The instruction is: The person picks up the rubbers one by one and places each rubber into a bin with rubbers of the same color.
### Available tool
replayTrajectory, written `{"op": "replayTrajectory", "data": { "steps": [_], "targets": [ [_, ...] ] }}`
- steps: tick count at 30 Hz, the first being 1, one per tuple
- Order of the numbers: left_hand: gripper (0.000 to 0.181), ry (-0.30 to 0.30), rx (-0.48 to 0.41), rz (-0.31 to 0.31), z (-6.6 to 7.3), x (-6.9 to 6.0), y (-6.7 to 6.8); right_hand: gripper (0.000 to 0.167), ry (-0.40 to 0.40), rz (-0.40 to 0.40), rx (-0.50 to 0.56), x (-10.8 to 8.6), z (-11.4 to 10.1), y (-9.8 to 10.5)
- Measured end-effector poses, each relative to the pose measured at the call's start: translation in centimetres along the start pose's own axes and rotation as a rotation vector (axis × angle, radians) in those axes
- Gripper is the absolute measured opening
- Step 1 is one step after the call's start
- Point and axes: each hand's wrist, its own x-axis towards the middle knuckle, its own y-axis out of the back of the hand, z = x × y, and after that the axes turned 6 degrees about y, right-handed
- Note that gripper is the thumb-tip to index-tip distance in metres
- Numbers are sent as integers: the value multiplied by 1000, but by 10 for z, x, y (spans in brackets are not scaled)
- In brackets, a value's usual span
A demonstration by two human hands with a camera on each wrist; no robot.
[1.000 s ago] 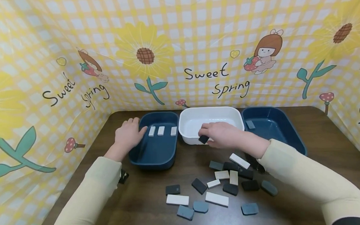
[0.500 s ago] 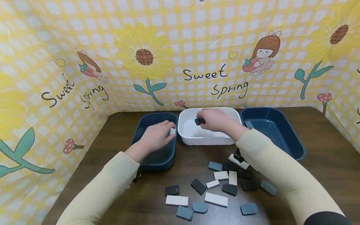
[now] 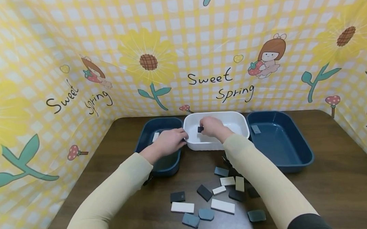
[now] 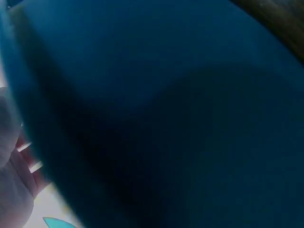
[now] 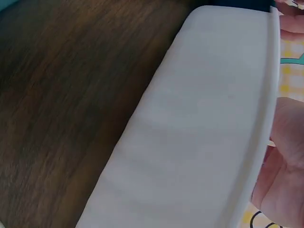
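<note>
My right hand [image 3: 212, 127] pinches a small black rectangular block [image 3: 200, 129] over the inside of the white tray [image 3: 234, 143]. At the adjoining rims of the left blue tray [image 3: 166, 171] and the white tray lies my left hand [image 3: 169, 141], fingers bent downward. Whether these fingers grip a rim cannot be made out. A white block [image 3: 155, 136] shows in the left blue tray, beside the hand. In the left wrist view, part of the left palm [image 4: 14, 190] appears behind the blue wall. The right wrist view shows the right hand [image 5: 285, 161] beyond the white tray's rim; the block is hidden there.
A right blue tray [image 3: 281, 163] holds one grey-blue block [image 3: 256, 129]. Loose white blocks [image 3: 222, 206], black blocks [image 3: 204, 193] and grey-blue blocks [image 3: 191, 220] lie on the brown table [image 3: 129, 205]. The right forearm covers some. A yellow checked cloth [image 3: 196, 52] hangs behind.
My left hand has moved right, from the left blue tray's outer rim to the rim beside the white tray. My right hand carried the black block from the white tray's front edge to over its inside.
</note>
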Motion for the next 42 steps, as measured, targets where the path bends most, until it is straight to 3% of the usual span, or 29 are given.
{"op": "replayTrajectory", "data": {
  "steps": [8, 20, 28, 37, 42],
  "targets": [
    [23, -31, -33, 1, 2, 2, -7, 8, 8, -43, -26, 9, -7, -10],
    [23, -68, -75, 29, 4, 0, -8, 11, -14, -101, 5, 15, -9, -21],
    [22, -57, -70, 41, 4, -1, -7, 19, 5, -89, 97, 19, -9, -27],
    [21, -49, -78, 58, 3, -2, -6, 14, -31, -101, 110, 23, -14, -25],
    [20, -44, -79, 60, 2, -3, -8, 20, -34, -123, 117, 20, -15, -22]
  ]
}}
